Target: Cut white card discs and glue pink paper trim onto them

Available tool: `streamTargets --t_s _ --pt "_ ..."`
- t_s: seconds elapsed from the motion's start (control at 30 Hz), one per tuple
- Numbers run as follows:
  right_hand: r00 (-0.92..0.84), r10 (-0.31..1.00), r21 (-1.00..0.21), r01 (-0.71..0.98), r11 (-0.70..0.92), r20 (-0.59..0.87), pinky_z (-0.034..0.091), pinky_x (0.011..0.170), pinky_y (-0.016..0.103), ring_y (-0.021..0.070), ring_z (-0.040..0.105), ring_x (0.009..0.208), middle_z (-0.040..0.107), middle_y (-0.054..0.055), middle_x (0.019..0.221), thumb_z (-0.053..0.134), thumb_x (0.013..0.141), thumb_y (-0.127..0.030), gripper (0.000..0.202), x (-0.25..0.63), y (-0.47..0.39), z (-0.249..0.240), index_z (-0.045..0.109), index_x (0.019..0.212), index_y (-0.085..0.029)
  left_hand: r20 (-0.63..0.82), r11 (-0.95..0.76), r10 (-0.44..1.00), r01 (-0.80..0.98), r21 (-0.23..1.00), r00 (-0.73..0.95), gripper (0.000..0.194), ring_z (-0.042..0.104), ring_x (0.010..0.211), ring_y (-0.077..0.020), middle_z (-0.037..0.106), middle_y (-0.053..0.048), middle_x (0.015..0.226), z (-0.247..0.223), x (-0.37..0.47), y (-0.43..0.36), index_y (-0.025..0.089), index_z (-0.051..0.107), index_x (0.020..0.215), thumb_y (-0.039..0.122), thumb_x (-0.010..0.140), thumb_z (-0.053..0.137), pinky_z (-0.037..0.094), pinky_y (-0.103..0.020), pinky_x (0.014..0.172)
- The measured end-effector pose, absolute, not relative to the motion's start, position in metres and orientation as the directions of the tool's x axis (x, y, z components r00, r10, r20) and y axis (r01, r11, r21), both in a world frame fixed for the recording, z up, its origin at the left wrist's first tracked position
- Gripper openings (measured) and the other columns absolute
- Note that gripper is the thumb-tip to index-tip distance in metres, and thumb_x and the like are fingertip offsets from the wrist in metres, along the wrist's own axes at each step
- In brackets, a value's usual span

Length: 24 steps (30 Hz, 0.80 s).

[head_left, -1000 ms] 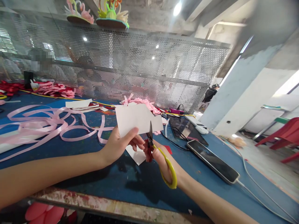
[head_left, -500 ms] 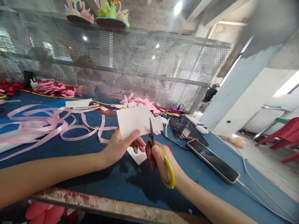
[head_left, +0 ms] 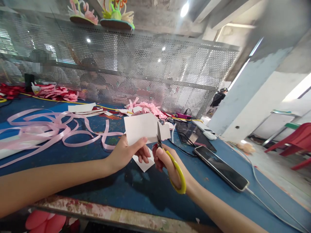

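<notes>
A white sheet of paper (head_left: pixel 141 127) is pinched between the thumb and fingers of my left hand (head_left: pixel 127 152), held up above the blue table. My right hand (head_left: pixel 173 165) grips a pair of scissors (head_left: pixel 179 174) with yellow handles, its fingers through the loops. The dark blades point upward at the sheet's right part, where a cut separates a flap (head_left: pixel 166 130) on the far side of the blades. Below my hands, another white piece of paper (head_left: pixel 145 164) lies on the table, partly hidden by my left fingers.
Loops of pink ribbon (head_left: pixel 70 129) spread over the table's left side, before stacked paper (head_left: pixel 85 110). Pink scraps (head_left: pixel 148 106) lie at the back, by a perforated metal screen (head_left: pixel 145 64). A phone (head_left: pixel 221 168) with a cable and a dark tablet (head_left: pixel 194 136) are at right.
Both hands, the sheet and the scissors have shifted slightly to the right. The scissor blades look closer together, and my left fingers have curled a little more.
</notes>
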State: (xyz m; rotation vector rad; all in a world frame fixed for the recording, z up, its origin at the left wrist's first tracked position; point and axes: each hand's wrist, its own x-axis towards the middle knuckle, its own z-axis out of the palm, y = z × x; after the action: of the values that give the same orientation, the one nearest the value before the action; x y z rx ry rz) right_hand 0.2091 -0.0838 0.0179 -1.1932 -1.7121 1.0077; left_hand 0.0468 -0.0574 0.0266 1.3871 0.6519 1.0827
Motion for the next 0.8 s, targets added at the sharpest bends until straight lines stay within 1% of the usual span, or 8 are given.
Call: streamTargets --t_s 0.1,0.17,0.37,0.53,0.67,0.73,0.8 --pt "-0.275 0.947 -0.930 0.276 0.242 0.165 0.037 0.049 0.026 0.0111 0.043 0.050 0.043 -0.004 0.055 0.036 0.079 -0.071 0.052 0.2099 -0.0836 0.0171 0.041 0.067 -0.020 0.225 -0.151 0.879 -0.202 0.968 0.420 0.041 0.058 0.043 -0.0106 0.060 -0.004 0.048 0.0265 0.0474 -0.0607 0.010 0.061 0.055 0.044 0.078 0.057 0.045 -0.018 0.042" --pt "-0.275 0.948 -0.924 0.296 0.242 0.160 0.037 0.049 0.027 0.0116 0.044 0.048 0.044 -0.003 0.053 0.034 0.080 -0.071 0.053 0.2103 -0.0842 0.0175 0.040 0.065 -0.020 0.226 -0.159 0.877 -0.188 0.969 0.424 0.042 0.058 0.043 -0.0109 0.059 -0.004 0.048 0.0263 0.0476 -0.0623 0.010 0.061 0.055 0.044 0.078 0.056 0.045 -0.019 0.042" --pt "-0.215 0.962 -0.891 0.384 0.242 0.168 0.036 0.042 0.026 0.0117 0.044 0.041 0.044 -0.002 0.045 0.030 0.077 -0.075 0.058 0.2081 -0.0867 0.0185 0.041 0.060 -0.021 0.229 -0.171 0.876 -0.172 0.970 0.424 0.042 0.058 0.043 -0.0111 0.061 -0.005 0.051 0.0246 0.0475 -0.0639 0.010 0.060 0.056 0.044 0.079 0.055 0.046 -0.019 0.042" --pt "-0.149 0.984 -0.912 0.384 0.146 0.095 0.033 0.033 0.025 0.0106 0.039 0.032 0.041 -0.003 0.039 0.028 0.073 -0.080 0.061 0.2044 -0.0901 0.0188 0.039 0.055 -0.022 0.227 -0.168 0.877 -0.173 0.970 0.424 0.043 0.058 0.044 -0.0108 0.060 -0.004 0.051 0.0235 0.0475 -0.0650 0.010 0.060 0.055 0.044 0.079 0.054 0.046 -0.019 0.043" --pt "-0.131 0.984 -0.893 0.420 0.162 0.117 0.030 0.034 0.024 0.0097 0.037 0.029 0.037 -0.003 0.032 0.027 0.077 -0.076 0.061 0.2031 -0.0927 0.0223 0.036 0.049 -0.023 0.217 -0.162 0.878 -0.162 0.973 0.427 0.044 0.057 0.043 -0.0108 0.060 -0.005 0.050 0.0232 0.0477 -0.0635 0.010 0.061 0.055 0.046 0.080 0.054 0.046 -0.019 0.043" --pt "-0.135 0.983 -0.902 0.397 0.169 0.125 0.029 0.034 0.024 0.0091 0.035 0.028 0.034 -0.003 0.030 0.028 0.079 -0.074 0.061 0.2031 -0.0923 0.0227 0.035 0.047 -0.022 0.215 -0.162 0.878 -0.158 0.974 0.427 0.045 0.058 0.043 -0.0108 0.060 -0.005 0.049 0.0226 0.0483 -0.0634 0.010 0.061 0.055 0.046 0.080 0.054 0.046 -0.019 0.044" --pt "-0.165 0.976 -0.923 0.334 0.190 0.142 0.029 0.036 0.024 0.0088 0.035 0.029 0.035 -0.003 0.031 0.030 0.079 -0.074 0.061 0.2035 -0.0903 0.0210 0.036 0.046 -0.022 0.215 -0.162 0.874 -0.156 0.974 0.436 0.045 0.058 0.043 -0.0109 0.060 -0.005 0.049 0.0212 0.0495 -0.0649 0.010 0.060 0.055 0.047 0.080 0.054 0.046 -0.019 0.043"
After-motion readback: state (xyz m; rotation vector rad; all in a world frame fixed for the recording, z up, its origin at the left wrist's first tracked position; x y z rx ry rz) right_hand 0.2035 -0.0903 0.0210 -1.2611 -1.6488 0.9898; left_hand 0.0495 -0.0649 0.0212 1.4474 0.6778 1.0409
